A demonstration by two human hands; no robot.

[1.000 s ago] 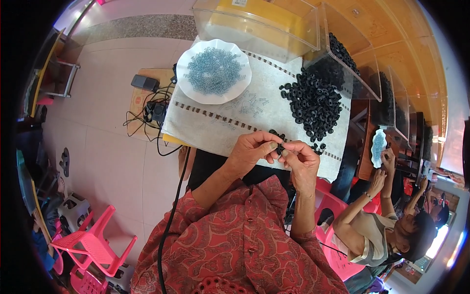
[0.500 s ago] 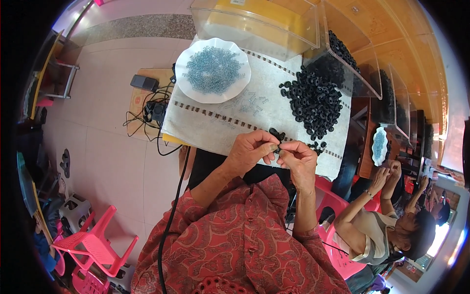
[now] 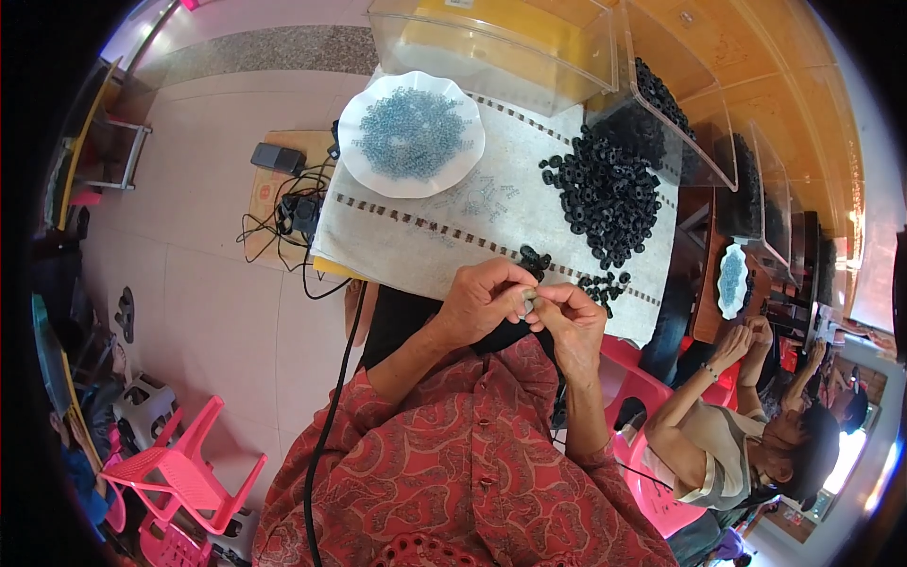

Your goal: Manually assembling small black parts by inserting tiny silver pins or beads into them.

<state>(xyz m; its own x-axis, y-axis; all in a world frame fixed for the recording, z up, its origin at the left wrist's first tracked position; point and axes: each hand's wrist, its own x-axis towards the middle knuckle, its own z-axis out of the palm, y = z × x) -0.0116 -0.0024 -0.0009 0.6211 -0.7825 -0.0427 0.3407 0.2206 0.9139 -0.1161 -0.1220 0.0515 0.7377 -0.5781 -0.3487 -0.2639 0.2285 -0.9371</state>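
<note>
My left hand (image 3: 484, 300) and my right hand (image 3: 573, 326) meet at the front edge of the cloth-covered table. Thumbs and forefingers of both are pinched together, tip to tip. Whatever sits between the fingertips is too small and too covered to make out. Just beyond them lies a little cluster of black ring-like pieces (image 3: 535, 259). More loose black pieces (image 3: 605, 288) are scattered beside my right hand. Farther off, a large heap of black pieces (image 3: 605, 203) spreads over the white cloth (image 3: 397, 248). A white scalloped plate (image 3: 351, 156) holds many small clear bluish pieces (image 3: 413, 132).
Clear plastic bins (image 3: 501, 52) stand along the table's back, one at the right with black pieces inside. A black cable (image 3: 333, 416) runs down past my left arm. A co-worker (image 3: 718, 444) sits to the right; a pink chair (image 3: 184, 454) stands on the left floor.
Both hands have drawn slightly down toward me, still pinched together. The black piece seen between the fingertips before is now covered by them.
</note>
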